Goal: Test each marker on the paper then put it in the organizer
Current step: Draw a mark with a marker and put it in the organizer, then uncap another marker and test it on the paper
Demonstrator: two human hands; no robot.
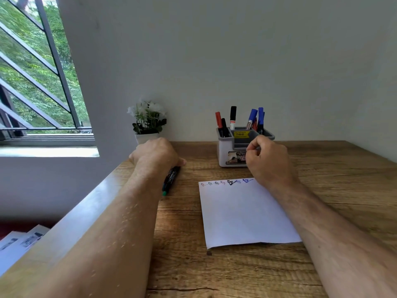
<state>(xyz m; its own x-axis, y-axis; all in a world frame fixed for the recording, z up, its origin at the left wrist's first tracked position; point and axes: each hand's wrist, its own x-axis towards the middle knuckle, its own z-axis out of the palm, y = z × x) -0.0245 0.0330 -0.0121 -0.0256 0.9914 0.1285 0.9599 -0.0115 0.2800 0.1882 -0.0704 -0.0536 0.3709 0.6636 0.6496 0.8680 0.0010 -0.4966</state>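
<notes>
left hand point(158, 152) covers green-tipped marker point(170, 180) on table point(333, 179); right hand point(267, 161) curled, empty, before organizer point(227, 154)

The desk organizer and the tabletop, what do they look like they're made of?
The desk organizer looks like moulded plastic: smooth white body, matte grey top tray, sticker labels. The tabletop shows brown wood grain with knots and cracks; real wood or a printed laminate, hard to tell.

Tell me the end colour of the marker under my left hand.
Green end, black barrel; head view.
</notes>
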